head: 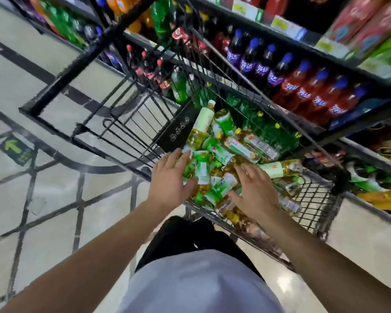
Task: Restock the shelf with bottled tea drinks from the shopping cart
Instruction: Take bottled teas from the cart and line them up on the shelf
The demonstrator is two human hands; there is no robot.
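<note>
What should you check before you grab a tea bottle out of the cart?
1. Left hand free to grab: ok, fingers spread, holding nothing.
2. Right hand free: ok, open over the pile.
3. Tea bottles within reach: ok, both hands sit right over them in the shopping cart.
4. A bottle easy to lift: ok, the pale-label bottle leans on top of the heap.
5. Firm grip on any bottle: not ok, none held yet.
6. Shelf space for tea: cannot tell, only soda bottles show.
</note>
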